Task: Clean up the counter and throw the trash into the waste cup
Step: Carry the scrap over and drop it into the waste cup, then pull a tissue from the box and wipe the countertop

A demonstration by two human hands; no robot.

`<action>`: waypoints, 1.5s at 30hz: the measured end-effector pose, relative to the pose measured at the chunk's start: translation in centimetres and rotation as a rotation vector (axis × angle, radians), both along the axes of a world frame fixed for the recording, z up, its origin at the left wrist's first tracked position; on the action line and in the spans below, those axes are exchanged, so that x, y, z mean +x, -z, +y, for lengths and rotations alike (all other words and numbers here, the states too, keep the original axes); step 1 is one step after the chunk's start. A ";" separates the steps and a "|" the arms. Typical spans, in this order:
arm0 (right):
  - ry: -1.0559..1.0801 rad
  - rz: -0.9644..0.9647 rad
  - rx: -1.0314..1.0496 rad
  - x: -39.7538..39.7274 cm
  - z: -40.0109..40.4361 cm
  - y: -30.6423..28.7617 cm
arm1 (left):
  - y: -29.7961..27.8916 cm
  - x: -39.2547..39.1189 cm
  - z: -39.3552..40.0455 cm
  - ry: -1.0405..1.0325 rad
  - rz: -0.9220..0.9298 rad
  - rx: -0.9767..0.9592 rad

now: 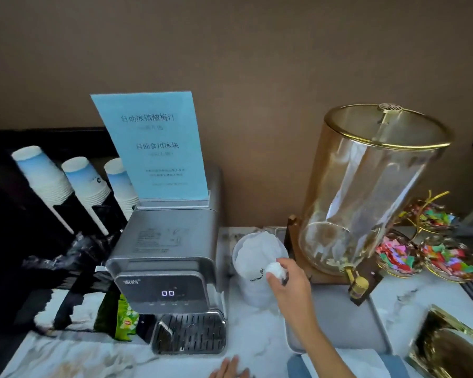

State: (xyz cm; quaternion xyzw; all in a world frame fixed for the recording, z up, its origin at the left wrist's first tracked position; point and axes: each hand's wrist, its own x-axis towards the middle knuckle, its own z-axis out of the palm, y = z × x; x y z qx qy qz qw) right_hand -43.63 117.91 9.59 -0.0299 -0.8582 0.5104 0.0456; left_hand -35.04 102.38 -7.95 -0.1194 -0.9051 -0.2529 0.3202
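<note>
Three cup stacks (74,184): upside down in a black rack, far left.
Tea packets (124,319): green, beside the machine's base.
Ice machine (170,257): grey, display reads 00, blue sign (150,145) on top.
Left hand (230,368): fingers flat and spread on the marble counter (251,334), holding nothing.
Waste cup (257,266): translucent white, between machine and dispenser.
Right hand (288,279): fingers pinched around a crumpled white tissue (277,270), at the cup's rim.
Glass dispenser (366,192): gold-rimmed, right of the cup.
Candy dishes (426,255): far right.
</note>
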 end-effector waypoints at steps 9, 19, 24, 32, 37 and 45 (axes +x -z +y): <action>-0.051 0.107 0.384 -2.6 -1.2 1.0 | 2.0 1.7 -0.8 0.052 -0.234 0.201; -0.083 0.102 0.196 -1.3 -0.3 -0.2 | 1.2 4.8 -2.7 -0.055 -0.707 0.223; -0.032 0.079 0.013 1.6 2.6 -0.2 | -1.9 7.2 -1.8 0.090 -0.797 -0.077; 0.246 0.034 -0.018 8.6 11.7 2.4 | -5.8 6.7 4.3 0.166 -0.649 -0.058; 0.480 -0.111 -0.004 12.8 16.2 4.7 | -6.3 5.5 9.7 0.086 -0.666 0.082; 0.535 -0.420 -0.009 15.2 18.9 7.1 | -7.7 4.7 13.7 -0.036 -0.817 0.106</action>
